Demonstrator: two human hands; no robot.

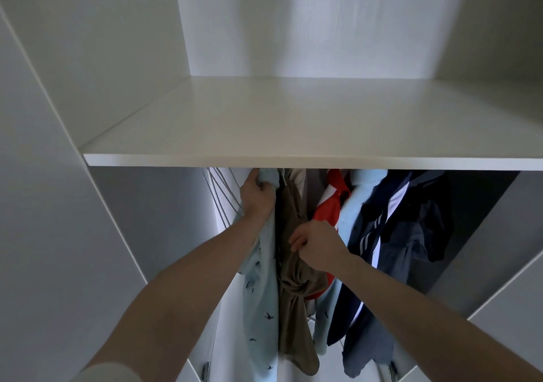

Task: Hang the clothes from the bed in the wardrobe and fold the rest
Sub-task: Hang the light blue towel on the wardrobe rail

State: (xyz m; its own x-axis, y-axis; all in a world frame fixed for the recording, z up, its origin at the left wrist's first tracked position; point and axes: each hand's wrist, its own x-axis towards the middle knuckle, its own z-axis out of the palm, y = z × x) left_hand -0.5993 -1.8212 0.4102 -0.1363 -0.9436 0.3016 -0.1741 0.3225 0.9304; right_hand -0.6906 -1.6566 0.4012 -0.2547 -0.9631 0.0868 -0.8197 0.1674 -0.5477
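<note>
I look into a white wardrobe under its shelf (293,158). My left hand (257,198) grips the top of a light blue shirt with small dark bird prints (261,293), raised just below the shelf; the rail and the hanger are hidden. My right hand (314,245) pinches the fabric of a brown garment (293,278) that hangs beside the blue shirt. Further right hang a red garment (330,205), a pale blue shirt (352,205) and a dark navy jacket with white stripes (390,234).
Empty wire hangers (220,193) hang at the far left of the rail space. White side panels (58,234) close in on both sides, and the right panel (499,249) slopes near the dark clothes. Door hinges (205,370) show low down.
</note>
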